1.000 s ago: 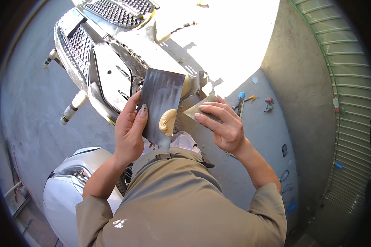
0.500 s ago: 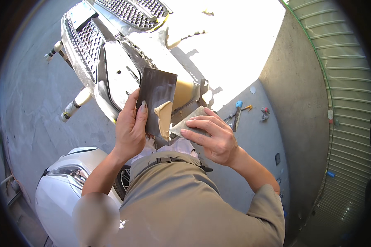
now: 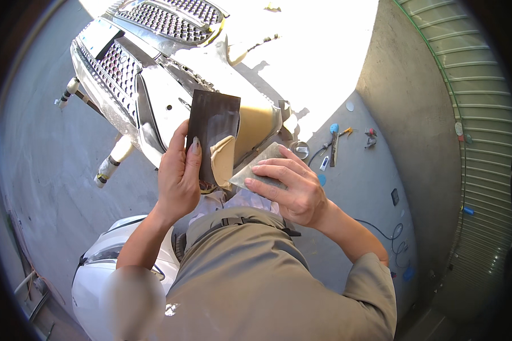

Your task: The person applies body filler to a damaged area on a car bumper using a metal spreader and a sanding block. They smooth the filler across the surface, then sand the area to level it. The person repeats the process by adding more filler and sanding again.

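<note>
My left hand (image 3: 177,179) grips a dark rectangular board (image 3: 214,109) with a lump of cream paste (image 3: 221,159) on its lower right part. My right hand (image 3: 296,190) holds a thin, pale grayish spreader (image 3: 244,174) with curled fingers, its tip touching or very close to the paste. Just beyond both hands lies a car front bumper (image 3: 153,91) with honeycomb grilles, raised on padded stand arms (image 3: 121,150); its near corner has a tan patch (image 3: 256,125).
At lower left stands a white vehicle (image 3: 96,261). Scattered tools (image 3: 334,145), cords (image 3: 389,237) and small items lie on the gray floor at right, by a wall with green ribbed panels (image 3: 472,113). Bright sunlight washes out the floor behind the bumper.
The board has moved slightly up and left. My right hand with the spreader has moved left and slightly down toward the paste, which is now longer and smeared along the board.
</note>
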The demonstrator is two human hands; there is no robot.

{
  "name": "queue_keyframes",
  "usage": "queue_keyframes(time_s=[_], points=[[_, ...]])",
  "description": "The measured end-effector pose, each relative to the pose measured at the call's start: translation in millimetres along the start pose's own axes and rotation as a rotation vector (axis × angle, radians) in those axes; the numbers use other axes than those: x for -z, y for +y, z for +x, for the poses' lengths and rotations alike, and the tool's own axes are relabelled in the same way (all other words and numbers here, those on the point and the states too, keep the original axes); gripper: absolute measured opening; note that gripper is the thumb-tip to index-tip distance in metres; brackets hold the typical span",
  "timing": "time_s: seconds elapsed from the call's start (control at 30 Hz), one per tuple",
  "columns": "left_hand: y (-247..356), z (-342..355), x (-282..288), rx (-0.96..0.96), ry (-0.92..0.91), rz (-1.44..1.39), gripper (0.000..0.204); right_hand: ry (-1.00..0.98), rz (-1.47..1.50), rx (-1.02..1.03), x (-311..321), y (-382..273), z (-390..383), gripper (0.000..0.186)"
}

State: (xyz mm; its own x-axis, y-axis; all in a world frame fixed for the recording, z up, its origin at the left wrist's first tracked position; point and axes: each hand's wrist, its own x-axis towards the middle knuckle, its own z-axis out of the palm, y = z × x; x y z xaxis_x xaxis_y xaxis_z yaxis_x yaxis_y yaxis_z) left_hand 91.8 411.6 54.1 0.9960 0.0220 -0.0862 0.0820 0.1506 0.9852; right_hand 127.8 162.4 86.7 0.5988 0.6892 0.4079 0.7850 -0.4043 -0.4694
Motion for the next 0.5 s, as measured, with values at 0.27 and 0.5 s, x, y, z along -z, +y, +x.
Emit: queue_keyframes(time_s=[0.27,0.5], points=[[-8.3,30.7,-16.4,-0.45,-0.1,0.441,0.045,0.07,-0.033,0.03,-18.0,21.3,7.7,0.034],[-6.6,69.0,7.8,-0.355,0.271,0.459,0.043,-0.03,0.229,0.072,-40.5,69.4,15.5,0.037]])
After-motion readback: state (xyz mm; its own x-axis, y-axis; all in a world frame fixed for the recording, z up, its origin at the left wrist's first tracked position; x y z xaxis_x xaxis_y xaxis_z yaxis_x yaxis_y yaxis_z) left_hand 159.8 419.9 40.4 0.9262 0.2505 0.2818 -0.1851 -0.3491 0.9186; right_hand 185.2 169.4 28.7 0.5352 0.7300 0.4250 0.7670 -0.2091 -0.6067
